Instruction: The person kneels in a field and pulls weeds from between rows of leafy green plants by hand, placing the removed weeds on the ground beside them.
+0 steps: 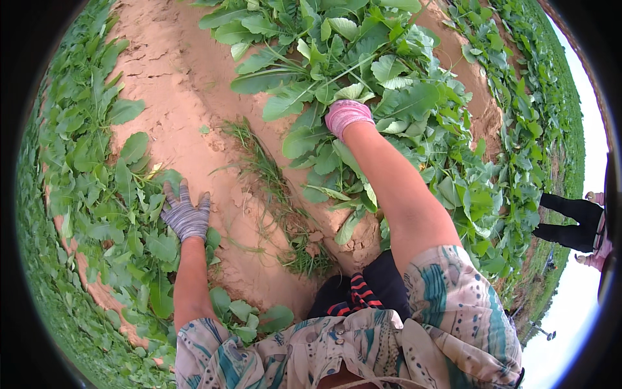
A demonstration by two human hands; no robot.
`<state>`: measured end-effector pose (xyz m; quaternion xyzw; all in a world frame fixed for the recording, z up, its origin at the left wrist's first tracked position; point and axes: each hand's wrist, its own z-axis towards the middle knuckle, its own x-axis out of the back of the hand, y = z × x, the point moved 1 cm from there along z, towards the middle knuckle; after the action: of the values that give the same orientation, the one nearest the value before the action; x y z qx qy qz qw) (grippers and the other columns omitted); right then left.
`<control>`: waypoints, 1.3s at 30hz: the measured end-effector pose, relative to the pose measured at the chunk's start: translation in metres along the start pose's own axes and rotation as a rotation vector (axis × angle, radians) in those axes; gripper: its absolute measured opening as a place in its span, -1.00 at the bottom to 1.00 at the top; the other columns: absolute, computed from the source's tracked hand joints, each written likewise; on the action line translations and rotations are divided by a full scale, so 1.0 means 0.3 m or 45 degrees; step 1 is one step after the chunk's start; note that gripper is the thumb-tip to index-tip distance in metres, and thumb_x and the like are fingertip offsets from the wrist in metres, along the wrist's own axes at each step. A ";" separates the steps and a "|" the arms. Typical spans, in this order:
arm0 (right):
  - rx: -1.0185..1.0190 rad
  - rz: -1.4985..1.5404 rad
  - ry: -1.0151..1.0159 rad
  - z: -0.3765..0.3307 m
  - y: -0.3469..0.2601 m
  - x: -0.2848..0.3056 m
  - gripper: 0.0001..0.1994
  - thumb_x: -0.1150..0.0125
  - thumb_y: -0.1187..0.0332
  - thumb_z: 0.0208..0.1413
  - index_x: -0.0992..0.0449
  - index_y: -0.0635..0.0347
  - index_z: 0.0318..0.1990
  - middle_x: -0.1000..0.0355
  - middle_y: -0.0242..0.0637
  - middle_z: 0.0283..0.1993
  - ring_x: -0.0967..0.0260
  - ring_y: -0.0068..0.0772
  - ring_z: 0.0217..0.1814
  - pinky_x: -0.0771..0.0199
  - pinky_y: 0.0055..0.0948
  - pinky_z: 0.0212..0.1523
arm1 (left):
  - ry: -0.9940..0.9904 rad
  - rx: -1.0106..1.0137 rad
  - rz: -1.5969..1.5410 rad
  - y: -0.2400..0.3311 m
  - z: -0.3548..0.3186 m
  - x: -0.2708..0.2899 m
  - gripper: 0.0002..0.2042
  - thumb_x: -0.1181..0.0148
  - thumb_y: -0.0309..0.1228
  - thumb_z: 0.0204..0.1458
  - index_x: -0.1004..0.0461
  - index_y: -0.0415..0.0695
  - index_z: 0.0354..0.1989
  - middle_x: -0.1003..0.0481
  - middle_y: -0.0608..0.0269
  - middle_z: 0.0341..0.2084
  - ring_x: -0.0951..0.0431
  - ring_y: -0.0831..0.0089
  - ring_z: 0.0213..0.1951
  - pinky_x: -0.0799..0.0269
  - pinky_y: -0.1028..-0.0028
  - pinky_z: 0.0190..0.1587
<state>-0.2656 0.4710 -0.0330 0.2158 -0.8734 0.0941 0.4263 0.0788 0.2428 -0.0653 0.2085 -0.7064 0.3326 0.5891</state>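
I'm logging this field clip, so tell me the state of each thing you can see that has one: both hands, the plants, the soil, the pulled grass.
Left hand: gloved, fingers spread flat on the low leaves.
Right hand: gloved, reaching into the leafy plants, grip hidden.
Leafy plants: green, rooted in rows.
Soil: reddish, dry, cracked.
Grass strands: lying loose on the soil.

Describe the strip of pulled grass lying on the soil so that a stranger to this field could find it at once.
Start at the bare reddish soil bed between the leafy plant rows. The grass strip runs down it between the gloved left hand and right hand. Unlike the broad leaves around, it is thin, stringy and lying flat.
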 end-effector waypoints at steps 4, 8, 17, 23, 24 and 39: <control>0.133 0.105 0.200 -0.082 0.019 -0.033 -0.57 0.06 0.03 0.15 -0.49 0.09 0.01 -0.51 -0.10 -0.05 -0.45 -0.04 0.02 -0.41 -0.14 0.04 | -0.055 0.021 -0.069 -0.001 0.000 0.010 -0.34 -0.19 0.14 -0.09 -0.36 0.10 0.20 0.00 0.05 0.35 -0.16 -0.11 0.24 0.03 -0.03 0.27; 0.669 -0.003 0.231 -0.265 -0.039 -0.044 -0.58 -0.17 0.10 0.06 -0.43 0.08 0.03 -0.48 -0.15 -0.11 -0.44 -0.05 -0.04 -0.45 -0.14 -0.06 | -0.053 0.013 -0.088 0.003 0.000 0.017 -0.33 -0.20 0.13 -0.10 -0.36 0.10 0.20 -0.01 0.06 0.34 -0.16 -0.11 0.24 0.02 -0.04 0.26; 0.004 0.469 0.384 0.025 -0.089 0.081 -0.56 -0.16 0.13 0.11 -0.43 0.18 0.08 -0.47 -0.02 0.01 -0.40 0.00 0.07 -0.38 -0.21 0.12 | -0.022 0.031 -0.074 0.004 -0.001 0.008 -0.33 -0.22 0.12 -0.12 -0.37 0.10 0.19 -0.02 0.07 0.34 -0.15 -0.09 0.24 0.04 -0.01 0.29; -0.047 0.249 0.223 0.107 -0.108 0.157 -0.47 -0.15 -0.11 0.07 -0.53 0.15 -0.02 -0.48 -0.08 0.02 -0.43 -0.04 0.07 -0.43 -0.19 0.07 | -0.046 0.020 -0.098 -0.005 0.002 -0.007 -0.32 -0.16 0.18 -0.11 -0.38 0.10 0.19 -0.01 0.05 0.35 -0.13 -0.10 0.26 0.08 -0.06 0.27; 0.023 0.185 0.269 0.102 -0.120 0.164 -0.46 -0.15 -0.13 0.07 -0.54 0.14 -0.02 -0.49 -0.10 0.03 -0.44 -0.05 0.07 -0.44 -0.19 0.06 | -0.040 0.020 -0.099 -0.006 0.002 -0.010 -0.32 -0.16 0.18 -0.11 -0.38 0.10 0.19 -0.01 0.06 0.35 -0.13 -0.10 0.26 0.08 -0.06 0.27; -0.137 0.748 0.470 0.128 -0.085 0.011 -0.56 -0.11 0.04 0.06 -0.53 0.12 0.00 -0.50 -0.09 -0.03 -0.44 -0.08 0.04 -0.44 -0.23 0.05 | 0.054 -0.008 -0.082 -0.002 0.000 -0.025 -0.34 -0.18 0.12 -0.10 -0.38 0.08 0.18 -0.02 0.06 0.34 -0.18 -0.13 0.21 -0.03 -0.12 0.22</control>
<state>-0.2827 0.4339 -0.0549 -0.0881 -0.8101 0.2040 0.5425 0.0809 0.2415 -0.0725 0.2221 -0.6876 0.3156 0.6151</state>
